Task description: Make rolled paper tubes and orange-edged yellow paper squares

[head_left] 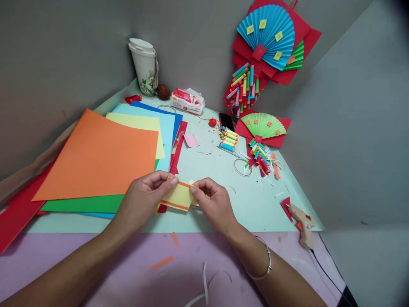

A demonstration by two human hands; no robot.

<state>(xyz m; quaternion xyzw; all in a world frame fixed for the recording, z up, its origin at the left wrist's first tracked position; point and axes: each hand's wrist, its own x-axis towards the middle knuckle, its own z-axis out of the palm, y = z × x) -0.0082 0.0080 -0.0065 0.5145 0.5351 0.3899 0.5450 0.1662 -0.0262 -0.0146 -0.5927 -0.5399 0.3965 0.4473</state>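
Although whole sheets lie beside the left hand, much looks finished: a blue fan hangs far beyond the right hand, a green fan is nearer it, and a row of rolls lies ahead of the hands. Between them, the card seems only partway: its orange bands are on, yet it is flat, unlike those rolls. Both hands pinch it, thumb against fingers, near its far left and far right corners. It is pale yellow and oblong, banded along its near and far edges.
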